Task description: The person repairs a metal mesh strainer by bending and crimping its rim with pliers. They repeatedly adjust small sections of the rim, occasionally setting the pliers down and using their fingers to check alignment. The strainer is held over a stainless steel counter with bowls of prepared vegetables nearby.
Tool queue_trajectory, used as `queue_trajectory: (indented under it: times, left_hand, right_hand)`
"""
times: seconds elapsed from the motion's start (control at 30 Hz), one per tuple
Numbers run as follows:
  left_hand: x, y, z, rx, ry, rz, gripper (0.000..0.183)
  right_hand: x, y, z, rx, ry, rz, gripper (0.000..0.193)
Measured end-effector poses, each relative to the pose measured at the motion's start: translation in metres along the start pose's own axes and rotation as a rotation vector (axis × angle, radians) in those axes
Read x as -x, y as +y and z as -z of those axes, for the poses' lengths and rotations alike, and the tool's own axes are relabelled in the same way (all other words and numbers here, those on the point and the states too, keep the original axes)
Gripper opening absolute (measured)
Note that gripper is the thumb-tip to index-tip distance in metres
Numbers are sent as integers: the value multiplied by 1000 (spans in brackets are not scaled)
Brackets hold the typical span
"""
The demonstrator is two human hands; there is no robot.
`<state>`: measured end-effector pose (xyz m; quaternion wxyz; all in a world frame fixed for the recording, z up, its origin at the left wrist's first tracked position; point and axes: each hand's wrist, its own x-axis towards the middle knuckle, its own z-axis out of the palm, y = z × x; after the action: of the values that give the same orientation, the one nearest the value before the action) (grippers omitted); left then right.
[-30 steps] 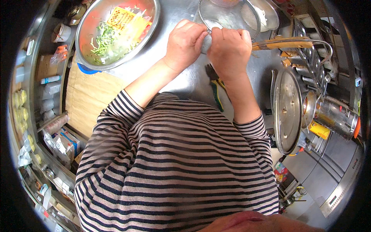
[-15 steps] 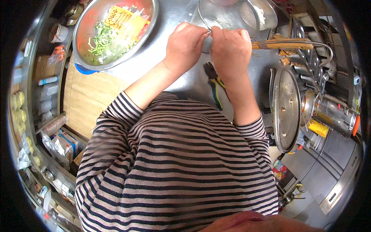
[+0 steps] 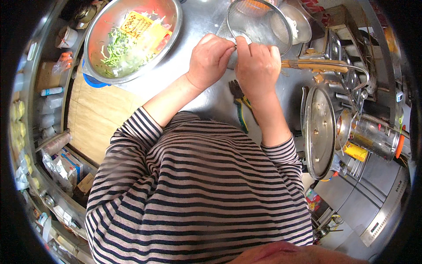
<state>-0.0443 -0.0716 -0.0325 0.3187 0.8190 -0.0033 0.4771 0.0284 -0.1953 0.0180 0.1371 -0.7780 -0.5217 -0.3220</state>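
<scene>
A round wire-mesh strainer (image 3: 263, 24) with a metal rim lies across the metal worktop, its wooden handle (image 3: 314, 65) reaching out to the right. Both my hands meet at its near rim. My left hand (image 3: 207, 59) pinches there with thumb and fingertips. Close against it, my right hand (image 3: 259, 66) is closed on the same spot, index finger bent over the rim. What lies between the fingertips is too small to make out. Below my right hand, a pair of pliers (image 3: 238, 99) with green and yellow grips lies on the worktop, touched by neither hand.
At the left, a large steel bowl (image 3: 92, 33) holds shredded green vegetables and an orange-yellow packet (image 3: 151, 33). A smaller metal bowl (image 3: 306, 27) with white contents sits behind the strainer. A metal lid (image 3: 320, 132) stands on edge at the right. Shelves (image 3: 37, 132) line the left side.
The whole view has shifted slightly. My hands stay together at the strainer's rim, the fingers moving only a little. The pliers lie as before.
</scene>
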Motion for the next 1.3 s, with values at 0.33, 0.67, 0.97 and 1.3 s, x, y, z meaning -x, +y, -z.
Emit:
queue_trajectory:
  times: [0.33,0.67,0.97,1.3]
  left_hand:
    - [-1,-4,6,43,-93,29,15]
    - [0,-8,-1,41,-125,-48,26]
    - [4,-15,-17,70,88,-181,23]
    - [-25,-38,19,-87,-216,-316,18]
  right_hand:
    - [-7,1,5,-79,-37,-15,11]
    - [-6,1,9,-52,-60,-39,15]
    - [-6,4,8,-164,-77,-109,16]
    - [-9,5,5,-244,-74,-117,19]
